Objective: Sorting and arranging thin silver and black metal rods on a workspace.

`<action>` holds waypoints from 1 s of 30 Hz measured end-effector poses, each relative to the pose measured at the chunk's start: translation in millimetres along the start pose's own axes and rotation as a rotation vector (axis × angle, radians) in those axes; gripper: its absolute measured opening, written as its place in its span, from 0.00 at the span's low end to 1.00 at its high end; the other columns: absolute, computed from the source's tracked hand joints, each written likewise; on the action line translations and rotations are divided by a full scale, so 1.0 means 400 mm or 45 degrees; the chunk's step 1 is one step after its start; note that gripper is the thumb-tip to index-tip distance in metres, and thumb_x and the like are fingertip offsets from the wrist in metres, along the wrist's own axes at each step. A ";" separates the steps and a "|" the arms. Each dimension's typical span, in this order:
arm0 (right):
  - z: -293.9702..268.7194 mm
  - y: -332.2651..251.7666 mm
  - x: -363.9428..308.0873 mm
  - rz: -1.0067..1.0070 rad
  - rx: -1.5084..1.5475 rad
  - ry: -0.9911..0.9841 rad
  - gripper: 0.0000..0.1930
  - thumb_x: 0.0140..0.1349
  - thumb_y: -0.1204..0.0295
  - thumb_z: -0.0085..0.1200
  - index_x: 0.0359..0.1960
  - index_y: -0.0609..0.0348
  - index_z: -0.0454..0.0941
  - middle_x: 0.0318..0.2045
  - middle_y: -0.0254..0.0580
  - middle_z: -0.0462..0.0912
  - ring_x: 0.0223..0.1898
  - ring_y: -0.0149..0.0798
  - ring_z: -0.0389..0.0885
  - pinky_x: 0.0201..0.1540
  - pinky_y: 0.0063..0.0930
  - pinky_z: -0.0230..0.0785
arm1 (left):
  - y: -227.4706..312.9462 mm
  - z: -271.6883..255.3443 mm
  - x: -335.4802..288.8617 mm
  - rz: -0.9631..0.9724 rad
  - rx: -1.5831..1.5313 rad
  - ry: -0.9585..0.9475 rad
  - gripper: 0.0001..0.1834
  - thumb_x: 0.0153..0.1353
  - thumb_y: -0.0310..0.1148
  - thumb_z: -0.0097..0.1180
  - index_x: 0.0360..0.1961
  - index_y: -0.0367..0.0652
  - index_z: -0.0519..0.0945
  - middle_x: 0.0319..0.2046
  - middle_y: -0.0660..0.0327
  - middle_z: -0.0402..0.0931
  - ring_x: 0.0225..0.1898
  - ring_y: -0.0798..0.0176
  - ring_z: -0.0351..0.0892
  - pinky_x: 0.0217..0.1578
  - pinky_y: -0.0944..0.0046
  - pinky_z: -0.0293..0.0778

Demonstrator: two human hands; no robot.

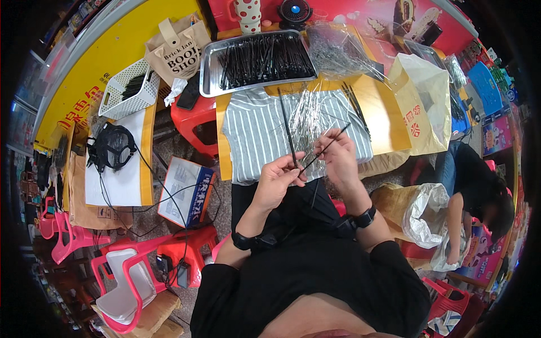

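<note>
My left hand is closed round a long thin black strip, which stands up from its fingertips toward the far side of the table. My right hand pinches another thin black strip that slants across to the left fingertips. Between and beyond both hands, a loose heap of thin silvery wires lies on a grey striped cloth. A few more black strips rest at the cloth's right side. Farther back, a metal tray is piled with many black strips.
Clear plastic bags lie right of the tray, beside a large paper bag. A white basket and a black strap harness sit at left. Cables trail near a red stool. Another person bends at right.
</note>
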State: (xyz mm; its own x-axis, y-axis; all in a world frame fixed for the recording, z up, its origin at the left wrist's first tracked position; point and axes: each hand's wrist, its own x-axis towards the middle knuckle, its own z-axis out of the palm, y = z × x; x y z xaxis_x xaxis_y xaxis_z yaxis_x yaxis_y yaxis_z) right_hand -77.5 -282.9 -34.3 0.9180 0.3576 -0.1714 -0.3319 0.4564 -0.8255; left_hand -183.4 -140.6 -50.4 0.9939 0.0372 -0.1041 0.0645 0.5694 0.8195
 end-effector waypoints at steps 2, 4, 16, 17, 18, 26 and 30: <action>0.002 -0.047 0.007 0.019 -0.214 -0.008 0.04 0.59 0.79 0.45 0.34 0.59 0.71 0.27 0.41 0.80 0.24 0.30 0.78 0.24 0.19 0.65 | 0.000 -0.016 0.000 0.014 0.218 0.069 0.19 0.61 0.18 0.47 0.55 0.29 0.71 0.36 0.59 0.75 0.32 0.68 0.78 0.32 0.74 0.76; 0.007 -0.095 0.011 0.082 -0.215 0.000 0.04 0.60 0.78 0.43 0.33 0.59 0.71 0.28 0.42 0.80 0.23 0.31 0.78 0.23 0.19 0.65 | -0.001 -0.033 -0.004 0.029 0.264 0.099 0.19 0.61 0.19 0.47 0.54 0.29 0.71 0.35 0.60 0.75 0.31 0.70 0.78 0.31 0.75 0.75; 0.029 -0.141 0.027 0.182 -0.251 0.013 0.05 0.63 0.72 0.44 0.33 0.58 0.71 0.27 0.42 0.80 0.23 0.34 0.80 0.20 0.20 0.66 | 0.016 -0.035 -0.013 -0.085 0.380 -0.062 0.15 0.58 0.20 0.51 0.48 0.31 0.74 0.36 0.57 0.79 0.31 0.70 0.78 0.30 0.72 0.73; 0.034 -0.139 0.024 0.193 -0.272 0.001 0.05 0.63 0.71 0.45 0.33 0.58 0.71 0.27 0.41 0.80 0.23 0.34 0.80 0.20 0.20 0.65 | 0.017 -0.026 -0.007 -0.068 0.271 -0.084 0.16 0.59 0.21 0.52 0.49 0.31 0.73 0.36 0.58 0.79 0.32 0.69 0.79 0.30 0.72 0.73; 0.037 -0.138 0.022 0.205 -0.293 -0.011 0.05 0.63 0.69 0.47 0.32 0.57 0.71 0.27 0.40 0.80 0.23 0.33 0.80 0.21 0.19 0.65 | 0.023 -0.018 -0.004 -0.067 0.269 -0.084 0.16 0.59 0.21 0.52 0.49 0.31 0.73 0.36 0.58 0.79 0.32 0.69 0.79 0.30 0.72 0.73; 0.034 -0.135 0.025 0.189 -0.323 -0.036 0.07 0.65 0.70 0.45 0.29 0.56 0.71 0.27 0.40 0.79 0.26 0.32 0.79 0.23 0.19 0.65 | 0.020 -0.010 0.013 -0.206 0.076 -0.100 0.17 0.67 0.34 0.49 0.52 0.32 0.71 0.23 0.62 0.75 0.20 0.72 0.72 0.21 0.76 0.68; 0.027 -0.127 0.035 0.213 -0.310 -0.018 0.07 0.65 0.70 0.46 0.30 0.56 0.72 0.27 0.39 0.79 0.25 0.31 0.78 0.23 0.19 0.65 | 0.020 -0.007 0.011 -0.118 -0.036 0.041 0.18 0.69 0.36 0.46 0.52 0.32 0.71 0.18 0.66 0.68 0.15 0.76 0.63 0.16 0.78 0.61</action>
State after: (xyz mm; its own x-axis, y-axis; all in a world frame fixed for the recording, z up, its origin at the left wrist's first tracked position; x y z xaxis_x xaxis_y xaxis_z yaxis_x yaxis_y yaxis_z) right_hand -50.1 -292.2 11.2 0.8514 0.4232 -0.3099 -0.4151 0.1822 -0.8914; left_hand -178.6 -133.4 -45.8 0.9803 0.0097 -0.1975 0.1531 0.5946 0.7893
